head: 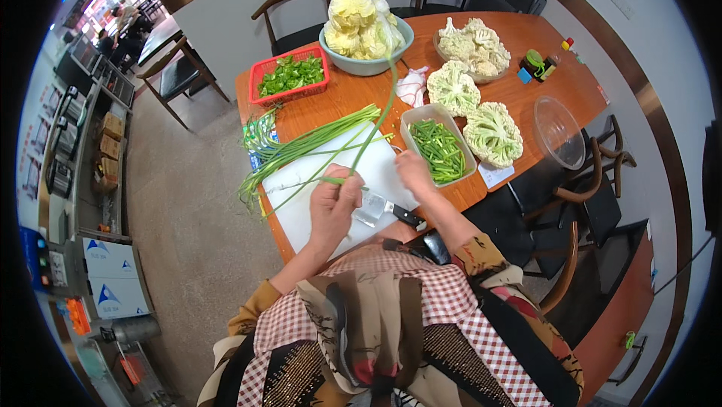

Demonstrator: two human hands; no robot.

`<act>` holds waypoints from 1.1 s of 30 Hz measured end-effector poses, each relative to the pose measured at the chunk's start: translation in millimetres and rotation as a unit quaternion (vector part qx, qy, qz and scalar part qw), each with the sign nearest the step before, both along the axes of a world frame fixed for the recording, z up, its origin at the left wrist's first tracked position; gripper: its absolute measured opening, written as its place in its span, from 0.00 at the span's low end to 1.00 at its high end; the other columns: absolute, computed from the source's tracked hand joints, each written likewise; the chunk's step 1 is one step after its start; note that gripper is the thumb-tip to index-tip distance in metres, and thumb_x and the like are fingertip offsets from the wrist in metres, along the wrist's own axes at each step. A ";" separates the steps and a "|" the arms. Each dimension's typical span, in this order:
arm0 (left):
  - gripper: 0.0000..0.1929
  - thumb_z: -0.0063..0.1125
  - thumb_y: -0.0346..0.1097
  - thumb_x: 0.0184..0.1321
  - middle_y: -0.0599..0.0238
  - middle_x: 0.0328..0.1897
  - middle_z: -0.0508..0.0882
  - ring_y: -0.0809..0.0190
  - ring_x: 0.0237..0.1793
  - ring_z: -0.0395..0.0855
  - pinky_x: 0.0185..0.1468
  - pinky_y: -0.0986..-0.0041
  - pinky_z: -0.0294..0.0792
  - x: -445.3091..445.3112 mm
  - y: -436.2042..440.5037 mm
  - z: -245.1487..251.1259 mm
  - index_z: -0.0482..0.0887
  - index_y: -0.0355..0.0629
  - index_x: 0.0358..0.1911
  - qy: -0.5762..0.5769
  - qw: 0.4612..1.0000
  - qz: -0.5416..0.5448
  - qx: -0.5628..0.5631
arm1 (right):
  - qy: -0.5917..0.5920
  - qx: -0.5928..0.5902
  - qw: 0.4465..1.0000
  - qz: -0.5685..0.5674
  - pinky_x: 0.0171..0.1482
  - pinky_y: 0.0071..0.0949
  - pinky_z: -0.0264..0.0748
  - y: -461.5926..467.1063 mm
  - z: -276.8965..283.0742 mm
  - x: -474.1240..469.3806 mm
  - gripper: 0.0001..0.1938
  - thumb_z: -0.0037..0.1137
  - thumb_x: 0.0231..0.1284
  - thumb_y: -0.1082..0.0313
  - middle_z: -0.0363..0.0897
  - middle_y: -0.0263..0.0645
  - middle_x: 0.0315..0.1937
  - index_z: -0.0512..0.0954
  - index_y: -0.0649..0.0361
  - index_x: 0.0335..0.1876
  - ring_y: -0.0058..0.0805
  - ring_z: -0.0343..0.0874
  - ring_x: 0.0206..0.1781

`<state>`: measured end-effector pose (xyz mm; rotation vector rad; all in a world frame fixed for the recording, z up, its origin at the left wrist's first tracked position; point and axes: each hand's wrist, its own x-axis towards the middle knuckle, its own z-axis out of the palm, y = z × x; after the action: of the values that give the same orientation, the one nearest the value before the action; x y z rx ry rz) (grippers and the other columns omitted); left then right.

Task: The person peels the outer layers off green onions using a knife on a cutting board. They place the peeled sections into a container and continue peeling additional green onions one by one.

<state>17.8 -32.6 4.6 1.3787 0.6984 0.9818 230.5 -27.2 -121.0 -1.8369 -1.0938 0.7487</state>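
My left hand [335, 198] is closed on a long green stalk [376, 125] that bends upward above the white cutting board [299, 212]. Nearby, my right hand [414, 173] is held over the board's right side, fingers curled; whether it grips anything is not clear. A cleaver [377, 209] with a black handle lies on the board between my forearms. Long green stalks [307, 147] with thin roots lie in a bunch across the board's far left part. Cut green stalk pieces fill a plastic container [406, 131] beside my right hand.
On the wooden table [338, 108] stand a red basket [289, 98] of chopped green pieces, a blue-green basin [365, 68] of cabbages, and a bowl of cauliflower [476, 48]. Two cauliflower heads [493, 135], a cloth [412, 86] and a clear lid or bowl [558, 131] lie right. Chairs surround the table.
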 end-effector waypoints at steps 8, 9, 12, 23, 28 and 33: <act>0.09 0.39 0.40 0.69 0.64 0.37 0.73 0.66 0.30 0.68 0.32 0.77 0.60 -1.3 48.0 15.4 0.70 0.44 0.34 -0.333 0.923 -0.017 -0.190 | -0.309 0.073 0.948 -0.031 0.53 0.27 0.70 28.0 14.5 92.6 0.19 0.42 0.63 0.67 0.78 0.45 0.46 0.67 0.66 0.58 0.34 0.76 0.50; 0.09 0.39 0.39 0.69 0.64 0.37 0.74 0.65 0.30 0.68 0.32 0.77 0.61 -3.3 52.6 11.6 0.70 0.44 0.35 -0.345 0.918 -0.005 -0.197 | -0.332 0.084 0.939 -0.021 0.56 0.27 0.67 26.2 27.5 81.0 0.20 0.43 0.63 0.66 0.77 0.45 0.49 0.66 0.66 0.59 0.35 0.73 0.54; 0.08 0.39 0.39 0.69 0.63 0.37 0.74 0.65 0.32 0.69 0.33 0.76 0.61 -8.1 61.9 0.4 0.70 0.44 0.36 -0.370 0.903 0.020 -0.218 | 0.043 -0.008 0.993 0.109 0.57 0.27 0.67 -1.4 97.3 12.6 0.19 0.44 0.64 0.62 0.77 0.42 0.49 0.70 0.66 0.56 0.31 0.75 0.53; 0.10 0.38 0.40 0.69 0.62 0.36 0.77 0.66 0.33 0.71 0.35 0.76 0.64 -12.9 64.8 -15.4 0.71 0.42 0.37 -0.324 0.932 0.069 -0.146 | -0.086 0.069 0.948 0.298 0.36 0.43 0.71 -41.0 118.8 -81.2 0.11 0.36 0.63 0.67 0.76 0.53 0.27 0.70 0.66 0.40 0.50 0.77 0.31; 0.14 0.41 0.42 0.68 0.65 0.34 0.81 0.70 0.34 0.74 0.39 0.77 0.65 -23.2 39.9 -12.8 0.77 0.40 0.34 0.006 0.997 0.074 -0.021 | -0.178 0.050 0.974 0.134 0.34 0.43 0.70 -17.6 78.4 -44.2 0.11 0.38 0.63 0.64 0.75 0.53 0.25 0.70 0.64 0.35 0.50 0.75 0.30; 0.09 0.45 0.38 0.67 0.61 0.33 0.82 0.68 0.31 0.77 0.36 0.77 0.69 -5.7 2.9 -10.0 0.75 0.39 0.38 -0.077 0.987 -0.016 -0.138 | 0.221 -0.188 0.955 0.063 0.29 0.27 0.72 5.9 34.6 -2.6 0.09 0.40 0.63 0.65 0.75 0.37 0.25 0.72 0.61 0.36 0.27 0.75 0.26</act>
<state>12.0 -29.7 -5.4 1.0587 0.6654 0.9174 228.0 -21.3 -86.4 -1.7844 -0.8155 1.4473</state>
